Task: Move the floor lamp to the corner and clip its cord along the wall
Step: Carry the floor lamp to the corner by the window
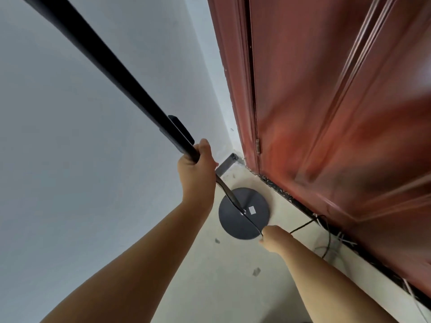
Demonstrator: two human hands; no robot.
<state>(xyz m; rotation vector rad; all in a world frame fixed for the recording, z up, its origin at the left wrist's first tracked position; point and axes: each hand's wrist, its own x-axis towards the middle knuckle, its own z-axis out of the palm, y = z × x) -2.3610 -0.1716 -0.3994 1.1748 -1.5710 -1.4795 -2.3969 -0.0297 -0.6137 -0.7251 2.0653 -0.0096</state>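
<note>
The floor lamp has a long black pole (112, 75) that runs from the upper left down to a round dark base (254, 201) on the floor near the corner. My left hand (198, 169) is closed around the pole's lower part, just below a small black fitting (180, 128). A thin black cord (253, 223) leaves the base's middle and crosses it toward me. My right hand (274, 236) pinches that cord at the base's near edge. Beyond my hand the cord (303, 226) runs right toward the door's bottom.
A white wall (70, 159) fills the left side. A red-brown wooden door (338, 113) and its frame stand on the right, meeting the wall at the corner (235, 155). A dark threshold strip (289, 199) runs along the door's foot, with loose thin wires (331, 245) beside it. The floor (233, 276) is pale.
</note>
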